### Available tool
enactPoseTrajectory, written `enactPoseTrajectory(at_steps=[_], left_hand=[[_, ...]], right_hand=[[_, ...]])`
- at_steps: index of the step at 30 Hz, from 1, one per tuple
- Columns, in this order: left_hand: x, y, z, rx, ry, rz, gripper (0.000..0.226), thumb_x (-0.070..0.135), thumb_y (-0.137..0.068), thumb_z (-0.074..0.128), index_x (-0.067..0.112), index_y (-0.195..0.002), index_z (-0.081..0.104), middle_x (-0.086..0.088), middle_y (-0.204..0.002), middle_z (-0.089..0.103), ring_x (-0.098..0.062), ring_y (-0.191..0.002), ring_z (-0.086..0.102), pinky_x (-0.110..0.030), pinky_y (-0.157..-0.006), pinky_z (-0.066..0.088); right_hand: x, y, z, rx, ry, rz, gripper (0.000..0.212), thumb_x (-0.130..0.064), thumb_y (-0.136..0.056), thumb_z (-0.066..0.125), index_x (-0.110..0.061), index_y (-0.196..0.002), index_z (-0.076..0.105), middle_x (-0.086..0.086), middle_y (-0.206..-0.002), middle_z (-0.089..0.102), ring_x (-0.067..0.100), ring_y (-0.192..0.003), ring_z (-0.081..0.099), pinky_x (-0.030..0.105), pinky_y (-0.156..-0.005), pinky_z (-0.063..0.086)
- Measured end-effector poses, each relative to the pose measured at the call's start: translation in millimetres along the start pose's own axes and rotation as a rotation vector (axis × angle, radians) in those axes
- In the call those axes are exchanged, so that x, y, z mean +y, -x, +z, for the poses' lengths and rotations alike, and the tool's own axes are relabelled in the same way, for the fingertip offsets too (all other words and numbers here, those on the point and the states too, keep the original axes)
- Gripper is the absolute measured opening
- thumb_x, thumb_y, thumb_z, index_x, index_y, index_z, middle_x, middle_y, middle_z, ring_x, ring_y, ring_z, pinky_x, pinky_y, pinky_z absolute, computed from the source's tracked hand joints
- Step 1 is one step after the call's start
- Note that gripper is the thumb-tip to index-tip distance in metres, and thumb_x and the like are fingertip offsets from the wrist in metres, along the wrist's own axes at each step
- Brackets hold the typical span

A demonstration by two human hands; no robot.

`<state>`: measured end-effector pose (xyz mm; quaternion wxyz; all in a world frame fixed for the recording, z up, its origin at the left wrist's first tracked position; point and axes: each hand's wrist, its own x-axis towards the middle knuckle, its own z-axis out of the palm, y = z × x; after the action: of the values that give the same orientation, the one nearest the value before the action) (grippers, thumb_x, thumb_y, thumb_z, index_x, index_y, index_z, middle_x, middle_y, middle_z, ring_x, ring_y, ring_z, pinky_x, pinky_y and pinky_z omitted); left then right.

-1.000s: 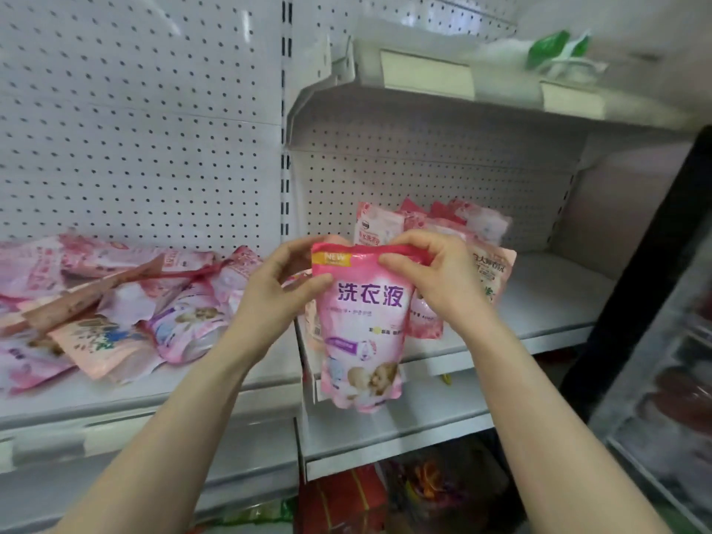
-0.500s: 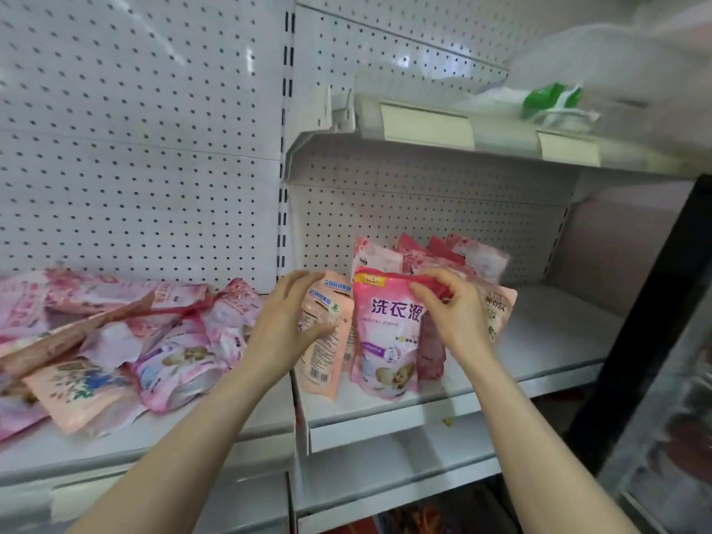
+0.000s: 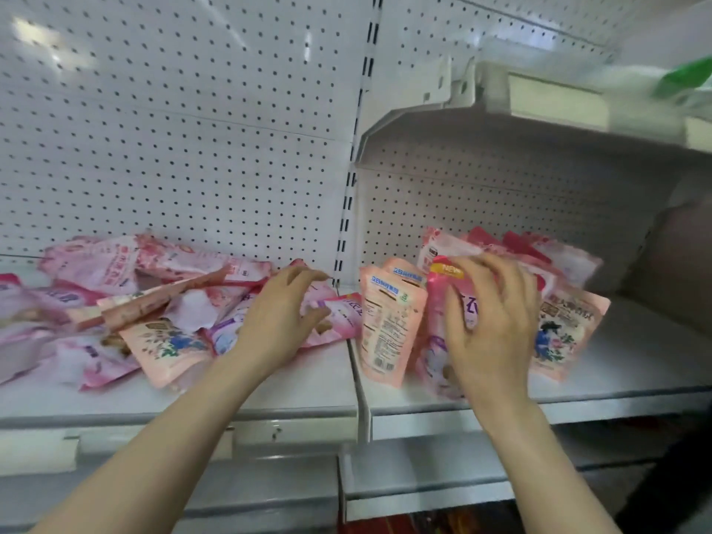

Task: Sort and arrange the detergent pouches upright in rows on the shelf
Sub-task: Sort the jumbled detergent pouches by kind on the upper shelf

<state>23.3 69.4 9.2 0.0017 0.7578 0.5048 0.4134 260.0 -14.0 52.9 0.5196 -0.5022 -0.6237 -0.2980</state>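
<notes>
Sorting is part done. Pink detergent pouches [image 3: 115, 264] lie heaped flat on the left shelf [image 3: 269, 395]; the left hand [image 3: 277, 321], fingers loosely curved and empty, hovers at their right edge. On the right shelf [image 3: 616, 364], the right hand [image 3: 489, 325] presses spread fingers on the upright NEW pouch [image 3: 439, 298], near row. Next, as judged: grasp one heaped pouch and stand it alongside.

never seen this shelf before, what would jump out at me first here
The jumbled heap of pink detergent pouches lying flat on the left shelf catches the eye first, with the left hand reaching over its right end. On the right shelf a small cluster of pouches stands upright, and the right hand lies spread against the pink pouch with the yellow NEW tag at its front.
</notes>
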Motion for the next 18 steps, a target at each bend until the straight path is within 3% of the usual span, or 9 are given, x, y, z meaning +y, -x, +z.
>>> enactPoseTrajectory(at_steps=[2,4,7,10,12,14,16,18], left_hand=[[-30,4,-15,-0.07,-0.07,-0.021,0.04,0.03,-0.085,0.068,0.024,-0.123,0.059,-0.001,-0.129,0.056,-0.023,-0.113,0.056,-0.037,-0.088,0.048],[-60,5,-31,-0.128,-0.158,0.013,0.04,0.027,-0.083,0.07,0.02,-0.122,0.061,-0.004,-0.125,0.06,-0.028,-0.111,0.057,-0.039,-0.091,0.047],[-95,4,-51,-0.166,-0.391,0.141,0.036,0.03,-0.079,0.072,0.022,-0.114,0.067,-0.002,-0.117,0.066,-0.032,-0.117,0.054,-0.048,-0.104,0.04],[-117,3,-66,-0.155,-0.5,0.14,0.04,0.035,-0.079,0.073,0.025,-0.117,0.066,-0.001,-0.123,0.064,-0.036,-0.128,0.048,-0.063,-0.108,0.028],[-129,3,-72,-0.18,-0.505,0.152,0.049,0.037,-0.085,0.066,0.024,-0.131,0.056,-0.003,-0.136,0.056,-0.035,-0.128,0.048,-0.06,-0.109,0.03],[-136,2,-76,-0.233,-0.44,0.191,0.063,0.033,-0.084,0.066,0.023,-0.141,0.043,-0.003,-0.147,0.045,-0.033,-0.122,0.054,-0.051,-0.101,0.043],[-136,-1,-81,-0.246,-0.326,0.204,0.071,0.031,-0.082,0.066,0.023,-0.146,0.035,0.0,-0.153,0.036,-0.03,-0.113,0.06,-0.042,-0.088,0.051],[-135,-2,-86,-0.244,-0.216,0.185,0.069,0.031,-0.086,0.063,0.025,-0.147,0.032,0.004,-0.155,0.031,-0.025,-0.109,0.062,-0.037,-0.082,0.052]], right_hand=[[-31,18,24,-0.057,-0.06,-0.133,0.029,-0.007,-0.088,0.068,-0.009,-0.117,0.067,0.011,-0.117,0.064,0.028,-0.11,0.053,0.038,-0.096,0.042],[-63,32,57,-0.221,-0.045,-0.203,0.033,-0.008,-0.085,0.07,-0.009,-0.118,0.067,0.012,-0.117,0.066,0.03,-0.107,0.059,0.039,-0.089,0.048],[-91,36,111,-0.668,-0.019,0.034,0.04,-0.03,-0.094,0.06,-0.014,-0.131,0.057,0.008,-0.127,0.061,0.031,-0.112,0.06,0.039,-0.089,0.049],[-94,34,159,-0.896,0.077,0.202,0.044,-0.051,-0.093,0.051,-0.015,-0.118,0.06,0.009,-0.118,0.066,0.029,-0.107,0.062,0.037,-0.083,0.048],[-98,37,180,-0.929,0.118,0.269,0.04,-0.048,-0.094,0.049,-0.014,-0.11,0.062,0.012,-0.11,0.069,0.031,-0.103,0.064,0.036,-0.077,0.047],[-103,40,194,-0.892,0.204,0.289,0.03,-0.033,-0.096,0.047,-0.012,-0.108,0.065,0.015,-0.109,0.07,0.034,-0.103,0.064,0.037,-0.078,0.046],[-107,38,198,-0.803,0.256,0.333,0.023,-0.018,-0.095,0.046,-0.012,-0.103,0.067,0.016,-0.105,0.07,0.036,-0.101,0.065,0.038,-0.075,0.045],[-111,30,190,-0.674,0.216,0.415,0.022,-0.017,-0.097,0.046,-0.013,-0.098,0.068,0.015,-0.098,0.071,0.036,-0.094,0.065,0.038,-0.07,0.043]])
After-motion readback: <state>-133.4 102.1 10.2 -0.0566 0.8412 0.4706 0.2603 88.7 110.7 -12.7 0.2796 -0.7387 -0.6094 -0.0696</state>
